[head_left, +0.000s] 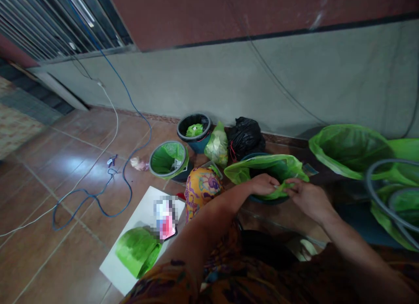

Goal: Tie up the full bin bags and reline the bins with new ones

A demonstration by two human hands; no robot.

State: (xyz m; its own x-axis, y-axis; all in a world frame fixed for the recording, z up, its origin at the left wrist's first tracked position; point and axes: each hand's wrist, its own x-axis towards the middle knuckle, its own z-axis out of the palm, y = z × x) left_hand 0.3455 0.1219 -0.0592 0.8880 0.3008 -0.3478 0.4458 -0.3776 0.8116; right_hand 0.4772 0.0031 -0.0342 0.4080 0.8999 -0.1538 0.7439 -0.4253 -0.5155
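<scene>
A green plastic bag [237, 174] lines a dark bin in front of me, its edge folded outward over the rim. My left hand [264, 184] pinches the near edge of this liner, fingers closed on the plastic. Right beside it, my right hand [306, 196] grips the same edge between thumb and fingers. The bin's near wall [266, 202] shows only as a dark strip under the liner.
Left stand two lined bins [188, 175] [196, 146], a tied green bag [217, 146] and a black bag [246, 136]. More lined bins [348, 149] and a loose ring [368, 177] are right. A white board [113, 260] holds folded green bags [135, 249] and a phone [170, 234]. A blue cable [131, 190] crosses the floor.
</scene>
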